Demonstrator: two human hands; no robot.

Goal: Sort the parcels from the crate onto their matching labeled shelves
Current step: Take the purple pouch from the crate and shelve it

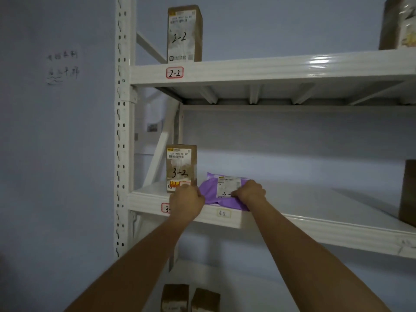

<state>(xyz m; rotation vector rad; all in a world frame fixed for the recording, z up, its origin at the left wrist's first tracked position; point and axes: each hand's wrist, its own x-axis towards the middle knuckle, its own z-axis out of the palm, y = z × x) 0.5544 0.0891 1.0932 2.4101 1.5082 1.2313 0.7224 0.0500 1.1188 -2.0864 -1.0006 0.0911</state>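
Note:
A purple mailer bag (pixel 210 189) with a white label lies on the middle shelf (pixel 315 206), just right of an upright brown box marked 3-2 (pixel 181 167). My left hand (pixel 186 199) grips the bag's left edge, and it hides part of the red-framed shelf tag (pixel 165 207). My right hand (pixel 249 191) pinches the bag's front edge over its label, covering the end of the handwritten number. On the upper shelf (pixel 270 68), tagged 2-2 (pixel 175 72), stands a brown box marked 2-2 (pixel 183 34).
White metal rack upright (pixel 123 131) rises at the left against a blue wall. Brown boxes sit at the right ends of both shelves (pixel 408 192) (pixel 397 25). Two more boxes (pixel 190 298) stand on the lowest shelf.

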